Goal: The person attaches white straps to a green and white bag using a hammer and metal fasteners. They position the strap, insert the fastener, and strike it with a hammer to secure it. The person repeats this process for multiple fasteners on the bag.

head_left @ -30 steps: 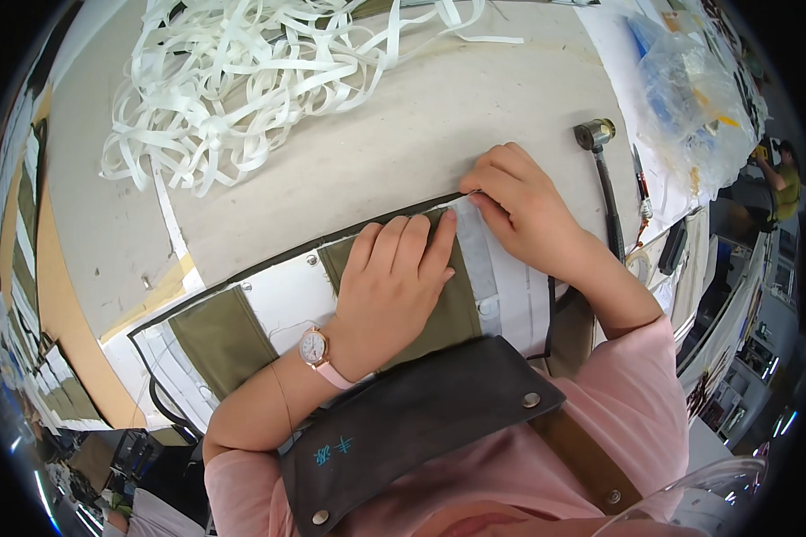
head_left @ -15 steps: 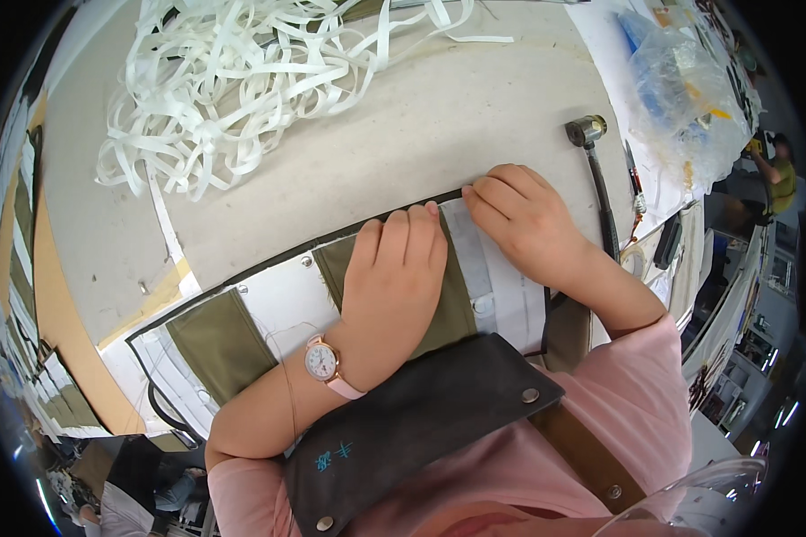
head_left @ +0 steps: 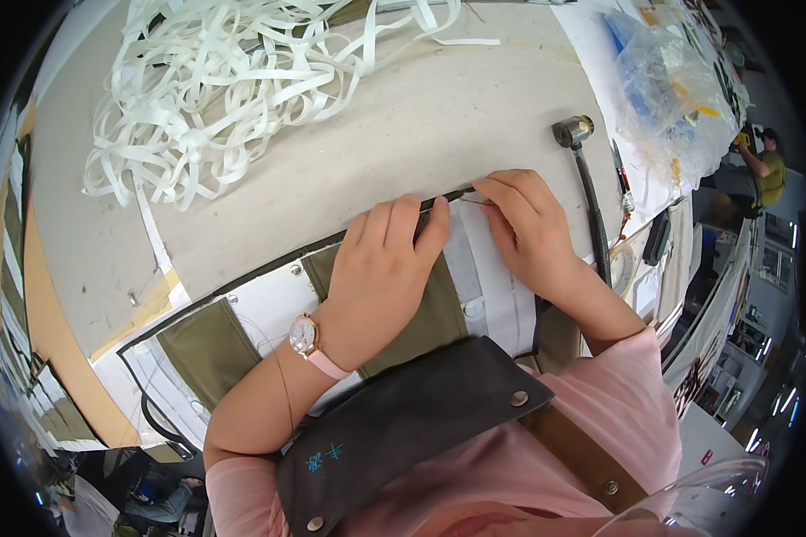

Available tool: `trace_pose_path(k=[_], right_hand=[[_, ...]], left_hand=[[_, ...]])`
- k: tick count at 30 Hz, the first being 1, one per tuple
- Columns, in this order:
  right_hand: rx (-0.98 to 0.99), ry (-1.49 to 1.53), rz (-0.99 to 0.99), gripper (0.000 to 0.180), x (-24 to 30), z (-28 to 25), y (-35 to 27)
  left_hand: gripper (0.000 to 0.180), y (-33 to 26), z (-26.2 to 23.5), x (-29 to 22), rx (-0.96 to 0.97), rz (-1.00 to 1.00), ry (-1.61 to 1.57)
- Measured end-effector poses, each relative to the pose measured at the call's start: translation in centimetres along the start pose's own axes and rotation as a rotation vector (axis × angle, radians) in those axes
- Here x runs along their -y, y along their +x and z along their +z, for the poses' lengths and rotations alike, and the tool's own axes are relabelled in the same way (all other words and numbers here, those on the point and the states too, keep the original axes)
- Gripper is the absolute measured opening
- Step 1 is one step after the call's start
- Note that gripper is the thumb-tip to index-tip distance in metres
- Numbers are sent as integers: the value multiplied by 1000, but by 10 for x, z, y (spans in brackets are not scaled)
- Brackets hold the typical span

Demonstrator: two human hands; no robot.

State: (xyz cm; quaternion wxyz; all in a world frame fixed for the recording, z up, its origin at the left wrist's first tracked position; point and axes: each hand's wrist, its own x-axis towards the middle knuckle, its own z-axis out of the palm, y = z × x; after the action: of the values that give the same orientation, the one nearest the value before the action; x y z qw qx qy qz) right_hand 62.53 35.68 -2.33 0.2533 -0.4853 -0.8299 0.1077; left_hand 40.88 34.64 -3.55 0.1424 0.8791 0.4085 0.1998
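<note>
A flat panel of white and olive fabric [head_left: 208,351] with dark edging lies across the table in front of me. My left hand [head_left: 383,259] is closed on its far edge, thumb and forefinger gripping the dark edging. Just to the right, my right hand [head_left: 530,234] pinches a thin, needle-like thing [head_left: 476,201] at the same edge; its exact kind is too small to make out. A fine dark thread [head_left: 285,380] runs over my left forearm, below the wristwatch [head_left: 304,335]. Small metal snaps [head_left: 296,269] show on the panel's white part.
A tangled heap of white tape [head_left: 233,85] covers the table's far left. To the right lie a hammer [head_left: 585,179], a slim pointed tool [head_left: 624,183], a tape roll [head_left: 620,259] and clear plastic bags [head_left: 676,98]. A person in a yellow-green top [head_left: 770,170] is at the far right.
My left thumb and forefinger have spread apart around the edging. My right fingers have drawn into a pinch, and a thin, needle-like thing now shows there. The view has shifted slightly.
</note>
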Motion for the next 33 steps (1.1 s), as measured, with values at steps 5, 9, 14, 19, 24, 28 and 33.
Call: trace_pose_path(k=[5, 9, 14, 19, 24, 28, 33], right_hand=[[115, 9, -90, 32, -6, -5, 0], [83, 30, 51, 29, -8, -7, -3], [7, 48, 93, 26, -12, -4, 2], [65, -4, 34, 30, -15, -5, 1], [119, -12, -21, 29, -19, -5, 9], [123, 9, 16, 24, -19, -2, 12], [101, 13, 10, 26, -20, -1, 11]], left_hand=[[55, 7, 3, 2, -10, -34, -35], [56, 10, 3, 2, 25, -36, -28], [55, 10, 1, 2, 15, -32, -33], [52, 11, 3, 4, -8, -26, -40], [47, 11, 8, 6, -14, -39, -35], [44, 12, 5, 6, 9, -38, -37], [44, 13, 6, 6, 8, -66, -74]])
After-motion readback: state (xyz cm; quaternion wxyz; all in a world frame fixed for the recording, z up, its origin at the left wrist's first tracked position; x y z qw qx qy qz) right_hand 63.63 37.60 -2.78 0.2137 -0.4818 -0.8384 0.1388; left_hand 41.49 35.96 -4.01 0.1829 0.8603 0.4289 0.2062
